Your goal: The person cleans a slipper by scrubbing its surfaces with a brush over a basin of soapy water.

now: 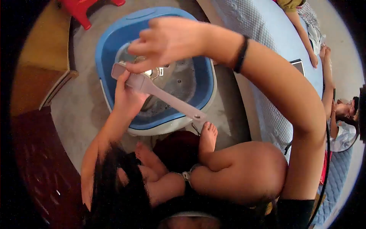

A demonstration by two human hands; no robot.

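A pale pinkish brush-like tool with a long handle lies across my left hand, whose fingers are wrapped round its head end. The handle slants down to the right, with a hole near its tip. My right hand is just above the head of the tool, its fingers bent and slightly blurred; whether they grip anything is hard to make out. Both hands are over a blue basin with a white outer wall. Inside it are soapy water and a round metallic fitting, partly hidden by the tool.
A red plastic stool is at the upper left, above a wooden cabinet. To the right runs a bed with a light quilted cover, a tablet-like device and other people. My bare feet are beside the basin.
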